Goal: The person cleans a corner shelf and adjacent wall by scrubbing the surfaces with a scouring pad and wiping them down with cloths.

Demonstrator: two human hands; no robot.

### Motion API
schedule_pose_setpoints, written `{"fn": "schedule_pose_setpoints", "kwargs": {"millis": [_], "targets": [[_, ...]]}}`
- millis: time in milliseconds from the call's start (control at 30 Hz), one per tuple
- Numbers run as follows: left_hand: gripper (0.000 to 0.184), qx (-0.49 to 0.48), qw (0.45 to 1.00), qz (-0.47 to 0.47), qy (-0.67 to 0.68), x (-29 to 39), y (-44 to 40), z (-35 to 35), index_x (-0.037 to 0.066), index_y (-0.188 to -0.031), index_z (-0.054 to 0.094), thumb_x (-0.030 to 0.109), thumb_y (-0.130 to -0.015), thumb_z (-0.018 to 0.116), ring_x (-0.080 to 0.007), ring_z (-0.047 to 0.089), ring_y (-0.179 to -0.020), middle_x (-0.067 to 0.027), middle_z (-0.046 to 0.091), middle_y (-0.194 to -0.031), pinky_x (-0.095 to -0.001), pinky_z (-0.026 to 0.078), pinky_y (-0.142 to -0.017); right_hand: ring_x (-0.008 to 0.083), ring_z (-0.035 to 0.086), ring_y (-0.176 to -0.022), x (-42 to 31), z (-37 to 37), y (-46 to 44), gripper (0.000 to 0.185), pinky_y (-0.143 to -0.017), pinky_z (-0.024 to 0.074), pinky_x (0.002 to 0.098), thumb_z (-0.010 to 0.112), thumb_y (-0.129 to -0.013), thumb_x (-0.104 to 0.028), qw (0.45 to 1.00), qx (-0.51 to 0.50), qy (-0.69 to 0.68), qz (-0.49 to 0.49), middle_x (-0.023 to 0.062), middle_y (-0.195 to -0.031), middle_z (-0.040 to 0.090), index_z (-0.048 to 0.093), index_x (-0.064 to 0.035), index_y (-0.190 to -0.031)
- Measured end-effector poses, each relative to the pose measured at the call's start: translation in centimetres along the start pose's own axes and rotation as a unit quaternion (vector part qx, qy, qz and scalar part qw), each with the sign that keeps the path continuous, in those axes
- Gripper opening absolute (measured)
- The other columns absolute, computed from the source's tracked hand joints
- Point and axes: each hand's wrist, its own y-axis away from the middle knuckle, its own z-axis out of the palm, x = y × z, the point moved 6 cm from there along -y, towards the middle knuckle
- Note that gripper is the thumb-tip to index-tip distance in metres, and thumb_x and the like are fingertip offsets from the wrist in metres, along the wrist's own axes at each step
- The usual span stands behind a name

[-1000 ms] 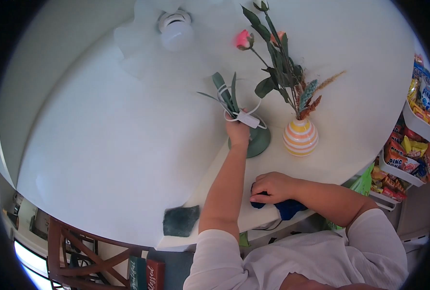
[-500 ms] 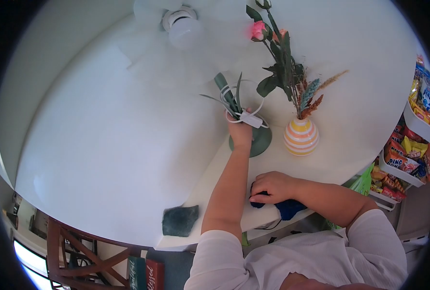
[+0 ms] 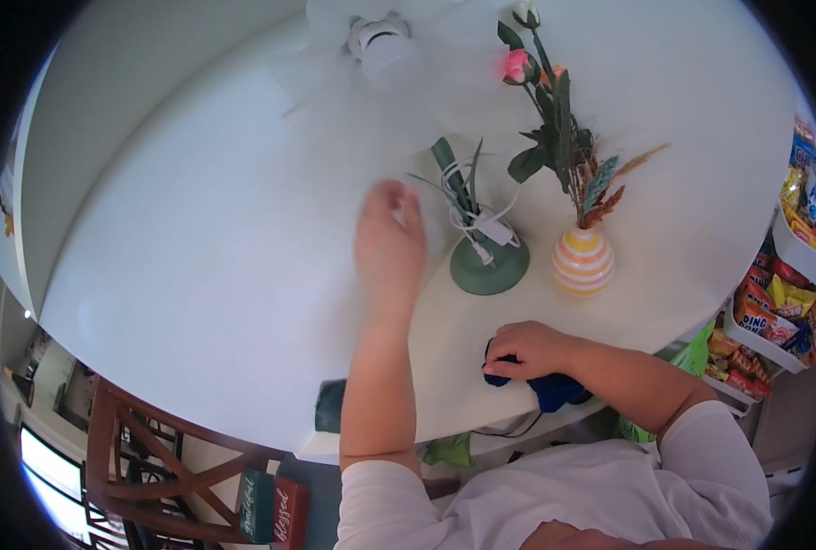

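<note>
My left hand (image 3: pixel 390 243) is raised over the white tabletop, blurred by motion. Its thumb and fingers are apart and nothing shows between them. To its right stands a green lamp base (image 3: pixel 490 272) with a leafy stem and a white cord (image 3: pixel 494 229) with a plug looped round it. A white flower-shaped lamp head with a bulb (image 3: pixel 388 55) is above, its petals faint against the table. At the table's front edge my right hand (image 3: pixel 527 350) is closed on a dark blue cloth (image 3: pixel 555 392), which hangs partly over the edge.
A striped vase (image 3: pixel 583 263) with artificial flowers stands right of the lamp. A dark green cloth (image 3: pixel 330 406) lies at the front edge beside my left forearm. Snack bins (image 3: pixel 766 321) are at far right, a wooden chair (image 3: pixel 151 477) at lower left.
My left hand has let go of the lamp's stem and moved left, away from it. The plug now shows hanging in front of the base. My right hand stays on the blue cloth.
</note>
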Motion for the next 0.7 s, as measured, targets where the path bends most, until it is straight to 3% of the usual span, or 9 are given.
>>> {"fn": "schedule_pose_setpoints", "kwargs": {"millis": [33, 100, 200, 300, 400, 500, 600, 700], "targets": [[0.043, 0.029, 0.994, -0.057, 0.089, 1.3, -0.6, -2.1, 0.004, -0.112, 0.050, 0.033, -0.084, 0.064, -0.0282, 0.059, -0.086, -0.0154, 0.056, -0.105, -0.0364, 0.047, -0.074, 0.0259, 0.058, -0.080, 0.1, 0.0, 0.0, 0.021, -0.070, 0.0473, 0.0368, 0.059, -0.086, -0.031, 1.000, 0.000, 0.001, 0.003, 0.0034, -0.080, 0.064, 0.065, -0.0112, -0.082], [0.050, 0.138, 0.940, -0.067, 0.304, 1.3, -2.5, -3.3, 0.001, -0.116, 0.043, 0.031, -0.084, 0.066, -0.0234, 0.058, -0.087, -0.0144, 0.055, -0.107, -0.0332, 0.046, -0.075, 0.0258, 0.058, -0.080, 0.4, 0.1, 0.0, 0.021, -0.071, 0.0474, 0.0371, 0.059, -0.085, -0.031, 1.000, -0.001, 0.004, 0.009, 0.0033, -0.081, 0.064, 0.066, -0.0113, -0.083], [0.065, 0.158, 0.925, -0.131, 0.319, 2.5, -4.4, -3.7, -0.004, -0.129, 0.027, 0.022, -0.085, 0.067, -0.0226, 0.055, -0.100, -0.0137, 0.051, -0.114, -0.0347, 0.047, -0.083, 0.0258, 0.058, -0.080, 0.3, 0.2, 0.0, 0.020, -0.071, 0.0473, 0.0374, 0.059, -0.085, -0.031, 1.000, 0.010, 0.001, -0.006, 0.0036, -0.081, 0.065, 0.066, -0.0115, -0.084], [0.061, 0.135, 0.868, -0.065, 0.473, 3.0, -6.6, -3.0, -0.004, -0.128, 0.034, 0.015, -0.081, 0.070, -0.0214, 0.052, -0.109, -0.0138, 0.052, -0.118, -0.0331, 0.045, -0.088, 0.0261, 0.058, -0.080, 0.6, 0.2, 0.1, 0.020, -0.071, 0.0473, 0.0372, 0.059, -0.085, -0.031, 1.000, 0.016, 0.001, 0.000, 0.0043, -0.081, 0.065, 0.066, -0.0115, -0.084], [0.044, 0.172, 0.846, -0.024, 0.504, 3.8, -7.0, -3.1, -0.003, -0.119, 0.047, 0.010, -0.082, 0.066, -0.0201, 0.058, -0.099, -0.0118, 0.058, -0.111, -0.0291, 0.045, -0.086, 0.0259, 0.058, -0.080, 0.7, 0.2, 0.1, 0.021, -0.071, 0.0473, 0.0367, 0.059, -0.085, -0.031, 1.000, 0.020, 0.012, 0.003, 0.0049, -0.081, 0.065, 0.066, -0.0110, -0.084], [0.037, 0.188, 0.854, -0.043, 0.482, 3.6, -7.0, -3.0, -0.002, -0.115, 0.052, 0.007, -0.082, 0.064, -0.0191, 0.059, -0.097, -0.0120, 0.061, -0.110, -0.0298, 0.045, -0.085, 0.0259, 0.058, -0.080, 0.8, 0.2, 0.1, 0.022, -0.071, 0.0472, 0.0367, 0.060, -0.085, -0.031, 1.000, 0.025, 0.006, 0.015, 0.0053, -0.081, 0.065, 0.066, -0.0101, -0.084], [0.045, 0.148, 0.864, -0.022, 0.481, 3.7, -7.1, -2.9, -0.002, -0.123, 0.045, 0.008, -0.084, 0.064, -0.0210, 0.052, -0.110, -0.0116, 0.054, -0.119, -0.0327, 0.041, -0.093, 0.0258, 0.058, -0.080, 0.7, 0.1, 0.1, 0.022, -0.071, 0.0472, 0.0368, 0.060, -0.085, -0.031, 1.000, 0.025, 0.002, 0.012, 0.0055, -0.081, 0.065, 0.065, -0.0095, -0.083], [0.045, 0.113, 0.857, -0.023, 0.503, 3.3, -7.3, -2.9, -0.001, -0.127, 0.040, 0.004, -0.087, 0.058, -0.0216, 0.050, -0.113, -0.0123, 0.051, -0.123, -0.0329, 0.040, -0.095, 0.0257, 0.059, -0.081, 0.8, 0.1, 0.1, 0.022, -0.072, 0.0473, 0.0368, 0.060, -0.085, -0.031, 1.000, 0.019, 0.002, 0.010, 0.0058, -0.081, 0.065, 0.065, -0.0095, -0.083]]}}
